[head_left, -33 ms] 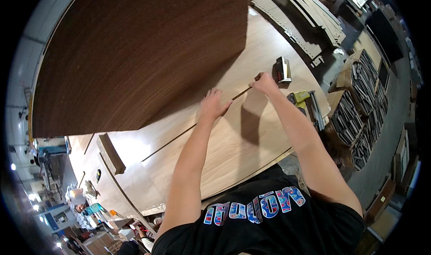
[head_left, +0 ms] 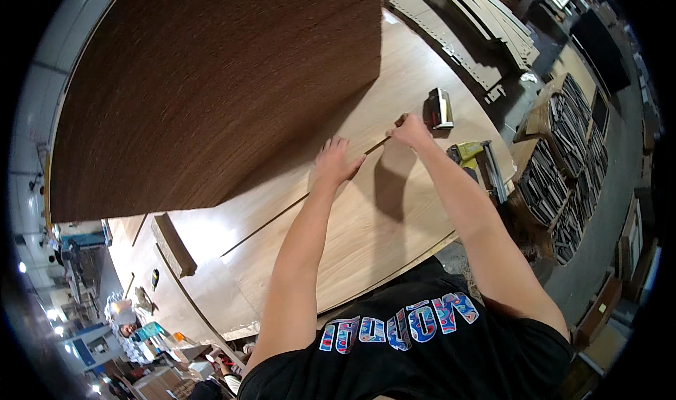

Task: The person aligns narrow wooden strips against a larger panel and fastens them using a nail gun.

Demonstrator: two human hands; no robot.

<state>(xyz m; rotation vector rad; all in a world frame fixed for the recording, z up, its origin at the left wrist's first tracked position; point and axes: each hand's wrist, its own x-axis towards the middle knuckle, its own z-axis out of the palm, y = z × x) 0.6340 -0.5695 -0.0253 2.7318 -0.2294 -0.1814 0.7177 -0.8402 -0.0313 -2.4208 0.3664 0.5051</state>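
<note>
My left hand [head_left: 336, 162] lies flat with fingers apart on a light wood panel [head_left: 366, 238], right beside a thin dark strip [head_left: 282, 213] that runs diagonally across the panel. My right hand [head_left: 410, 129] is closed around the far end of that strip, just short of a small black and silver tool [head_left: 440, 109] resting on the panel. A large dark brown veneered board [head_left: 211, 90] covers the panel's far side, and its edge ends close to both hands.
A yellow power tool [head_left: 470, 152] lies at the panel's right edge. Crates of stacked dark parts [head_left: 563, 167] stand on the floor to the right. Pale cut boards [head_left: 479, 20] are piled beyond. A wood block [head_left: 174, 244] sits at the left. A person [head_left: 130, 326] works at lower left.
</note>
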